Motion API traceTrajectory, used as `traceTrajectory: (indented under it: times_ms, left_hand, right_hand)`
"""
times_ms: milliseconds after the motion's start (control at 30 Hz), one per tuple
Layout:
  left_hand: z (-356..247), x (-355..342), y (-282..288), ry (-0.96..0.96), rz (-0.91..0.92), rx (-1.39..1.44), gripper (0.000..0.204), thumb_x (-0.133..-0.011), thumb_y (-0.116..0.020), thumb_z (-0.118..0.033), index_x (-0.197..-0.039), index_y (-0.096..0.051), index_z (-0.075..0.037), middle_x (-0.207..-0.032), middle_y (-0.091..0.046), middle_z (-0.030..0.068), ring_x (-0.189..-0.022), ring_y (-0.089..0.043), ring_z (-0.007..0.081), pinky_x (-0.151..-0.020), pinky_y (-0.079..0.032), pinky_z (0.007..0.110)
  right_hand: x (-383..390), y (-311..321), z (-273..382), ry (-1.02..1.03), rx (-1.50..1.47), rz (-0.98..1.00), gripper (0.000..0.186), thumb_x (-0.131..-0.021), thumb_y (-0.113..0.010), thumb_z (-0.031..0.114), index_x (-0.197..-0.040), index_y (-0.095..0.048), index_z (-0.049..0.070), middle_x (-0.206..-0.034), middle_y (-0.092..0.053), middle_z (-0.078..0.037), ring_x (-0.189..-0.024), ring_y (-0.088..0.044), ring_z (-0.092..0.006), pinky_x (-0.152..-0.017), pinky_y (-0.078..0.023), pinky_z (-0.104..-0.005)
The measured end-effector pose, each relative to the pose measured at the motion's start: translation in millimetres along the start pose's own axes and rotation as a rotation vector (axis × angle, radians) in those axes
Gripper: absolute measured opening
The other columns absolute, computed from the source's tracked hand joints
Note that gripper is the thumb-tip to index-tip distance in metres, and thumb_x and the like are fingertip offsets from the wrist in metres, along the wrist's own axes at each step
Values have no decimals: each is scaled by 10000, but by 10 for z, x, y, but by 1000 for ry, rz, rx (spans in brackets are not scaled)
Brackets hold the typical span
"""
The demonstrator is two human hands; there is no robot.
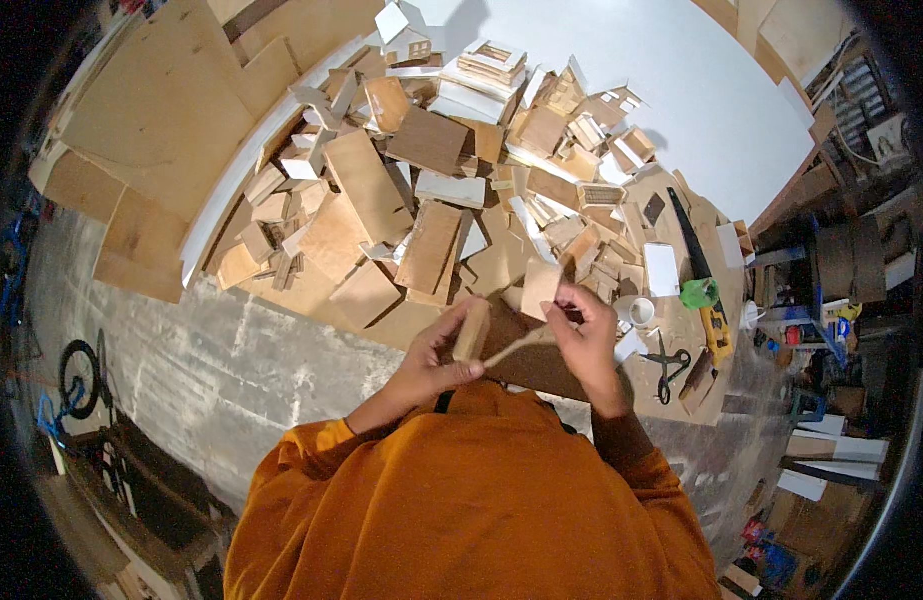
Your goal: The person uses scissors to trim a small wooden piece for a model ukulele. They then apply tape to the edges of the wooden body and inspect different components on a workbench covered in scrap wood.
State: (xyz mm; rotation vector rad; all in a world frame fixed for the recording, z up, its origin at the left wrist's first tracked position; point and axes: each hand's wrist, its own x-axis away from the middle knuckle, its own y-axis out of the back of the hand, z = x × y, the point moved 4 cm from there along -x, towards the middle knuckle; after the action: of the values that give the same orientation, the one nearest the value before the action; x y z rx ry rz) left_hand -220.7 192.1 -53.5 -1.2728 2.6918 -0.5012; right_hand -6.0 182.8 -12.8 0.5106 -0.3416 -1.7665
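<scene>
My left hand [433,352] is closed around a small light wooden block [470,331], which stands up between fingers and thumb. In my right hand [587,345] I pinch a thin pale wooden piece [539,289] with a rounded top edge. A narrow, pale strip [516,346] spans the gap between my two hands; how it joins the pieces cannot be made out. Both hands are over the near edge of the table, close to my body. Just beyond them lies a brown wooden board [429,250] among loose offcuts.
Many wooden offcuts and small model houses [561,95] cover the table [321,322]. To the right lie scissors [666,365], a handsaw [693,240], a white cup [641,311], a green object [698,293] and a yellow tool [716,332]. A bicycle wheel [79,387] stands at left.
</scene>
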Motion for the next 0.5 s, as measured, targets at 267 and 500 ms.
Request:
traceTrajectory:
  times_ms: [267,500]
  left_hand:
    - [231,-610,386,-13,-257,13,546,-980,-471,-307,-1411,-332,-3,-1305,-487,104,-1175,-456,174,-1016,-339,303]
    - [-73,-1020,382,-117,-286,-201,574,-968,-489,-327,-1413,-322,-6,-1274,-504,126,-1135,-492,184,-958,-397,305]
  right_hand:
    - [20,271,-533,-135,62,-21,165,-777,-679,92,-912,-673,-2,-789,-683,-85,-670,-617,-127,-624,-480,-252]
    - [179,205,-410,-92,191,169,127,-786,-662,43,-907,-667,3,-734,-644,-57,-649,-568,-82,-599,-457,-239]
